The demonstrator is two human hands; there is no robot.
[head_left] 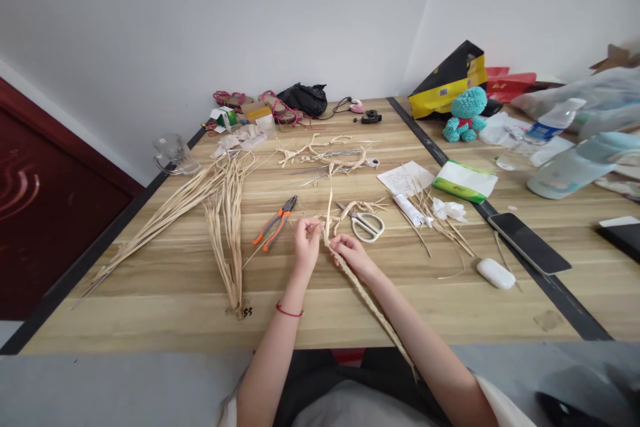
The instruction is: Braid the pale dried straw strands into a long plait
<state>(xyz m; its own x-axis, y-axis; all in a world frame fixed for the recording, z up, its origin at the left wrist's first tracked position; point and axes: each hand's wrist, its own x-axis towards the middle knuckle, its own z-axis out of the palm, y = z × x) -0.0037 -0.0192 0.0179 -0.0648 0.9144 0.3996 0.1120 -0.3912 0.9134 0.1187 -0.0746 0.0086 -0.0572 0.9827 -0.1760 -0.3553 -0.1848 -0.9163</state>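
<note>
A long pale straw braid (367,297) slants from my two hands down past the table's front edge, along my right forearm. My left hand (307,239) pinches the strands at its upper end. On the other side, my right hand (354,255) grips the braid with bent fingers. A loose flat strand (329,203) rises from between the hands toward the back. Just beyond them lie white-handled scissors (369,225) and a short braided piece (345,212). Pliers with orange handles (275,223) rest left of my left hand.
Bundles of straw (233,233) spread over the table's left side, near a glass mug (175,153). More braided pieces (320,147) lie farther back. To the right are a white tube (409,209), loose stalks, a phone (530,242), a white case (495,273) and a turquoise doll (466,113).
</note>
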